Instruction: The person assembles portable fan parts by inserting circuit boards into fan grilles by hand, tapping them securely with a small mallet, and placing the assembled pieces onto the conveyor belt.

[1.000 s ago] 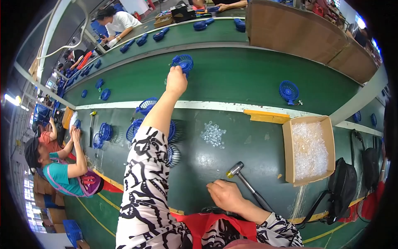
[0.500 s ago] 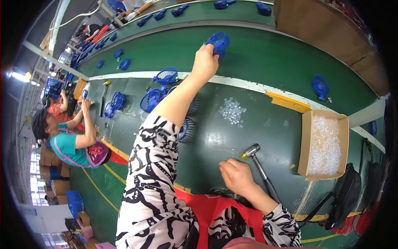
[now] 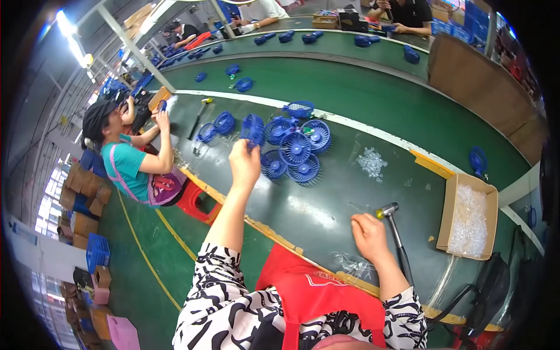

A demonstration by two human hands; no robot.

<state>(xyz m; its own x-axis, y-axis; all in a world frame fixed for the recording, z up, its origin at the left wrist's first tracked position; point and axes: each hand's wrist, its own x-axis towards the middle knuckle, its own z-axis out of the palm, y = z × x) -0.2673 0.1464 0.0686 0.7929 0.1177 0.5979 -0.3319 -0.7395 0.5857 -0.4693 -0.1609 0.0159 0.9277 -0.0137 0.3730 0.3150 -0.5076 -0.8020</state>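
Note:
My left hand [image 3: 244, 165] is closed on a blue fan housing [image 3: 252, 129], a round ribbed piece held up at the left of a cluster of similar blue fan housings [image 3: 295, 148] on the dark green table. My right hand [image 3: 369, 234] rests low over the table near its front edge, fingers curled in; whatever they hold, if anything, is hidden. Just right of that hand lies a hammer [image 3: 398, 239] with a yellow-tipped head and dark grip. Beyond it, a small heap of clear plastic pieces [image 3: 371, 164] is spread on the tabletop.
An open cardboard box [image 3: 444, 219] of clear pieces stands at the right, beside a black bag [image 3: 489, 286]. Past the white table edge runs a green conveyor [image 3: 344, 93] carrying blue fan parts. To my left a co-worker [image 3: 129, 166] works near another hammer [image 3: 199, 119].
My left hand has drawn back from over the conveyor to the left side of the cluster, still gripping a blue fan housing. My right hand stays curled near the hammer. The view has shifted.

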